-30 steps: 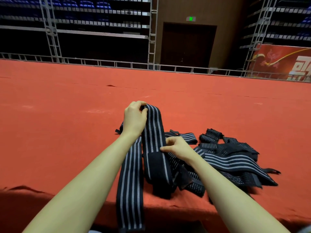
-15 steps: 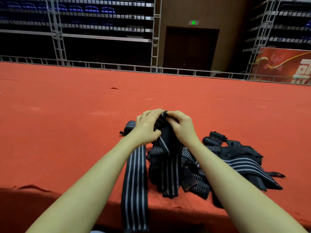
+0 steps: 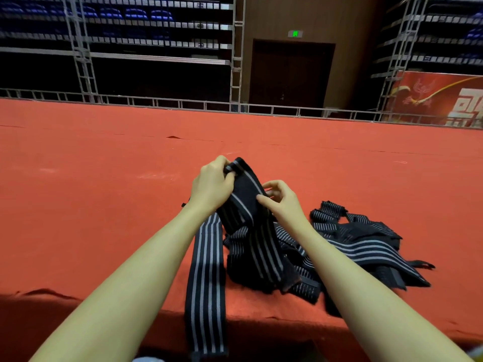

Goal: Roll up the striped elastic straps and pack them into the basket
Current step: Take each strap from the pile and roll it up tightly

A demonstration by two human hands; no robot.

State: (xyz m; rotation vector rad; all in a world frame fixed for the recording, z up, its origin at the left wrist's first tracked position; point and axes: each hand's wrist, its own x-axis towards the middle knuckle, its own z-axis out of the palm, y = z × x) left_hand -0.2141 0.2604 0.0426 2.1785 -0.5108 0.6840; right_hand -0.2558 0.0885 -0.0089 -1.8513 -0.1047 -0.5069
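We hold one striped strap [image 3: 244,190] up over the red carpeted platform [image 3: 104,205] — its top end gripped in our left hand [image 3: 211,188], fingers curled round it, while our right hand [image 3: 281,201] pinches its edge between thumb and fingertips. Below it lies the loose pile of straps [image 3: 339,246], unrolled. One long strap [image 3: 206,278] hangs over the platform's near edge. We see no basket in view.

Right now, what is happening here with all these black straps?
A person is working on one striped strap, gripping its top end with the left hand while the right hand pinches its side. More loose straps lie heaped on the red surface. No basket is in view.
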